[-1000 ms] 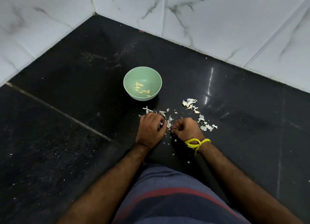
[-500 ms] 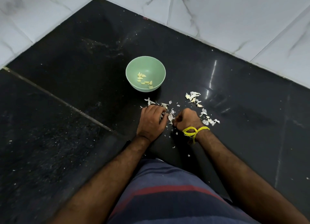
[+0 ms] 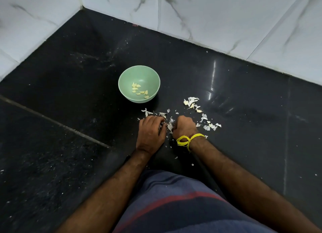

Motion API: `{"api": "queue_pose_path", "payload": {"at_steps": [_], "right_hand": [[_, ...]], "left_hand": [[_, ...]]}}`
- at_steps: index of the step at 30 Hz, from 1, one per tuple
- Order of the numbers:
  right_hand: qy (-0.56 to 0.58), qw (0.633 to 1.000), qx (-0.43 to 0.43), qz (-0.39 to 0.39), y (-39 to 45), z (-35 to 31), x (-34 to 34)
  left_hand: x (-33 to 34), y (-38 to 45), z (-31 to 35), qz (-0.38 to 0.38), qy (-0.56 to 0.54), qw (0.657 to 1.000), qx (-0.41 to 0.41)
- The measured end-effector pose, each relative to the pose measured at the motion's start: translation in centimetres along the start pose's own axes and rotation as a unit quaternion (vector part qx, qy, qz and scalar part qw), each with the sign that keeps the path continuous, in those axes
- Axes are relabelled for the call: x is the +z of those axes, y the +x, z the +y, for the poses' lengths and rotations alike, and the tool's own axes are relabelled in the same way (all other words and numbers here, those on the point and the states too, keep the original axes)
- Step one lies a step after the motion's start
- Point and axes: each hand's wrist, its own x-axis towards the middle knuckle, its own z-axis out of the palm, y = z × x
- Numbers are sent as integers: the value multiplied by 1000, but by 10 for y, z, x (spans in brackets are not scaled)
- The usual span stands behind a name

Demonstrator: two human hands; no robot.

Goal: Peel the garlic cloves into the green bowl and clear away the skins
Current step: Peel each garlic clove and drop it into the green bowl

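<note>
Both curled, left hand (image 3: 151, 130) and right hand (image 3: 183, 127) pinching papery white garlic skin (image 3: 169, 126) over black polished counter (image 3: 244, 110), held clove hidden; peeled cloves (image 3: 139, 90) in round green bowl (image 3: 125, 75); risk: loose flakes (image 3: 191, 102) drifting bowlward.

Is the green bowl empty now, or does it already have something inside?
Not empty. The green bowl stands upright on the dark floor with several pale peeled garlic cloves lying at its bottom, far from full.

Green bowl (image 3: 125, 91) upright holding peeled cloves (image 3: 140, 90), white skins (image 3: 203, 114) scattered beside it
</note>
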Motion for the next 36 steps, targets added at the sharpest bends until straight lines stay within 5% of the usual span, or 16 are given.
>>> {"api": "queue_pose_path", "payload": {"at_steps": [11,16,20,26,31,36], "right_hand": [[-38,995,-69,55,-18,6,18],[99,991,-53,76,-11,21,6],[414,910,6,-20,-7,42,-7],[633,764,-22,-123,-16,47,-19],[640,757,-69,-115,-18,55,-23],[605,784,-106,-83,-22,60,-14]], "left_hand": [[-1,1,2,-3,11,1000,3],[-9,-4,7,21,-16,1000,-1],[-17,-7,14,15,-117,992,-51],[-24,2,45,-53,-269,957,-91],[-30,11,57,-87,-327,924,-177],[-30,11,56,-91,-308,931,-173]]}}
